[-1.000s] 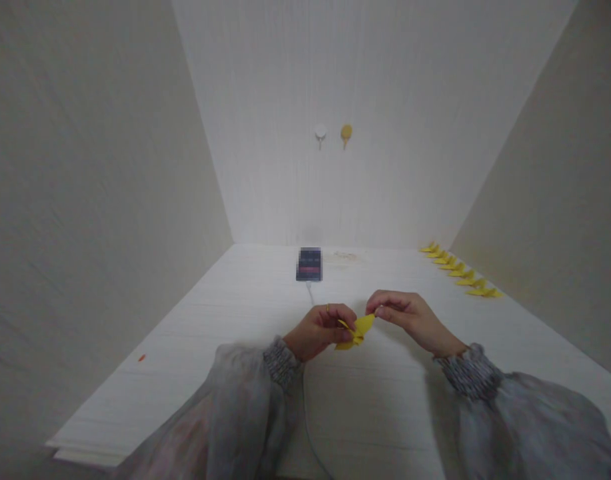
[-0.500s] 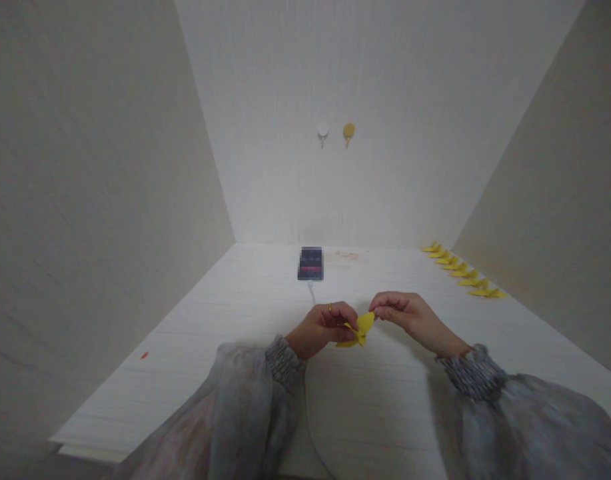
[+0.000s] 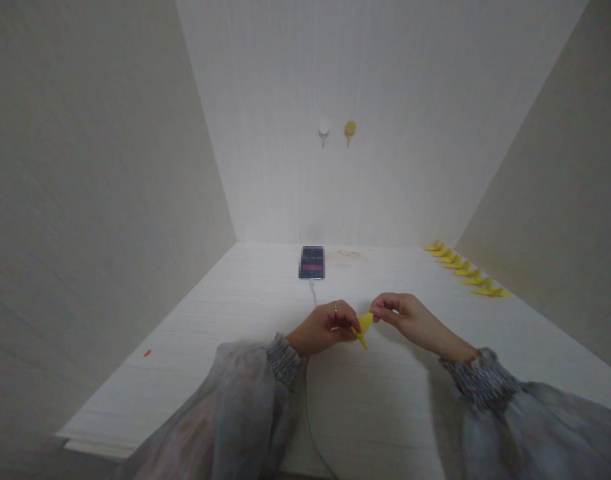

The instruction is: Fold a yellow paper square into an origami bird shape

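Note:
A small yellow folded-paper figure [image 3: 366, 323] is held above the white table, between my two hands. My left hand [image 3: 330, 325], with a ring on one finger, pinches its left and lower part, so that part is mostly hidden behind the fingers. At the figure's upper right tip, my right hand [image 3: 396, 312] is closed in a pinch with thumb and forefinger. A pointed yellow flap sticks out downward below the left fingertips.
Similar yellow folded-paper figures [image 3: 478, 282] stand in a row along the table's right edge. A phone [image 3: 312, 263] lies at the back, its white cable [image 3: 310, 413] running forward under my left arm. Two hooks [image 3: 350, 128] are on the back wall. A small red piece [image 3: 147, 353] lies at left.
My left hand has shifted slightly and covers more of the paper figure. The figure has turned a little, its lower flap now pointing down to the right. The right hand keeps its pinch.

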A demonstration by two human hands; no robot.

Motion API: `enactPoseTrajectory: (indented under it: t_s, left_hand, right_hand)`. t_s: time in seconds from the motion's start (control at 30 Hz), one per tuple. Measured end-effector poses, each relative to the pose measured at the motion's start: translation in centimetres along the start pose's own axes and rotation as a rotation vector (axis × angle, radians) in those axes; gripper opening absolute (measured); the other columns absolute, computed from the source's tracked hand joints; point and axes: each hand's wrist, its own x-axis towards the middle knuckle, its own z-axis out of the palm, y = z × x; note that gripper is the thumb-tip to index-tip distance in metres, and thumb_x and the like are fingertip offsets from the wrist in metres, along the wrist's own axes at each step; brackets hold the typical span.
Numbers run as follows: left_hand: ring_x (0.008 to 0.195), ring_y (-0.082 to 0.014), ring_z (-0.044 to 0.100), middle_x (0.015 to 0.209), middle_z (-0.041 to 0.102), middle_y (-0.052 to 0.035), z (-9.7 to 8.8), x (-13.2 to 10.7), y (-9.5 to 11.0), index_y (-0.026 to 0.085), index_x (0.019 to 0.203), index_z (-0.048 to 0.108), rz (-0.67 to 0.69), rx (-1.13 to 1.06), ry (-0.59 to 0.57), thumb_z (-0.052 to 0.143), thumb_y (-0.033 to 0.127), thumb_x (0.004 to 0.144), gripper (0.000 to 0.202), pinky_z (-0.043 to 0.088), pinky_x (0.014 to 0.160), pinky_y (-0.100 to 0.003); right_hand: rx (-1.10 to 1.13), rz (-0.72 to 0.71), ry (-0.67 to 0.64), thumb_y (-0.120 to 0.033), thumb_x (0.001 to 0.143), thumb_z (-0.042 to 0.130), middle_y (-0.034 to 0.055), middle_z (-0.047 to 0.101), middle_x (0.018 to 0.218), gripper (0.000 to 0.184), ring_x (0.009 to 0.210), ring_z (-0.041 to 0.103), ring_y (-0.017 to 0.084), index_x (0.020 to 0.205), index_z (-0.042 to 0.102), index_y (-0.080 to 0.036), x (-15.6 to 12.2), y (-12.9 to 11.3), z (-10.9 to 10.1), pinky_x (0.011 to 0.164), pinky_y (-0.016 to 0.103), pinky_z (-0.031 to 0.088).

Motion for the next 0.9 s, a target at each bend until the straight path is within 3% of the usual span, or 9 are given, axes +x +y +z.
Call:
enactPoseTrajectory:
  t_s: [0.3,0.43,0.57,0.7,0.9]
  left_hand:
    - [0.072,-0.0104,0.048,0.079,0.048,-0.0034,-0.1,-0.2,-0.1,0.012,0.072,0.058,0.016,0.012,-0.005,0.062,0.023,0.064,0.014,0.042,0.066,-0.025]
    - [0.071,-0.0103,0.049,0.078,0.048,-0.0032,0.0,-0.2,-0.2,0.012,0.072,0.057,0.006,-0.012,0.010,0.063,0.025,0.063,0.016,0.043,0.065,-0.024]
    - [0.072,-0.0106,0.050,0.078,0.048,-0.0028,0.1,-0.1,-0.4,0.013,0.073,0.056,0.018,-0.062,0.049,0.064,0.025,0.062,0.018,0.043,0.067,-0.025]
    - [0.072,-0.0110,0.050,0.079,0.048,-0.0033,0.2,-0.2,-0.4,0.012,0.073,0.057,-0.004,-0.066,0.015,0.063,0.025,0.063,0.018,0.043,0.067,-0.025]
    - [0.072,-0.0111,0.051,0.077,0.053,-0.0035,0.3,-0.2,-0.4,0.012,0.074,0.057,-0.065,-0.087,0.000,0.064,0.024,0.061,0.019,0.042,0.067,-0.026]
  right_hand:
    - [0.088,0.047,0.099,-0.035,0.073,0.047,0.0018,0.058,0.059,0.024,0.053,0.049,0.012,0.065,0.057,-0.016,0.5,1.3,-0.3,0.052,0.024,0.038]
    - [0.162,0.035,0.043,-0.041,0.075,0.044,0.0022,0.058,0.061,0.030,0.053,0.048,0.011,0.065,0.057,-0.016,0.4,0.6,-0.2,0.051,0.023,0.038]
    - [0.237,0.126,-0.018,-0.045,0.074,0.044,0.0004,0.054,0.054,0.035,0.045,0.043,0.009,0.058,0.054,-0.015,0.2,-0.4,0.3,0.045,0.022,0.033]
    - [0.389,0.188,-0.104,-0.043,0.072,0.047,-0.0020,0.050,0.049,0.033,0.041,0.039,0.007,0.055,0.050,-0.015,-0.1,-0.4,0.9,0.042,0.021,0.030]
    - [0.409,0.207,-0.093,-0.044,0.068,0.051,-0.0038,0.045,0.044,0.032,0.038,0.037,0.007,0.053,0.048,-0.016,-0.2,0.3,1.3,0.039,0.021,0.028]
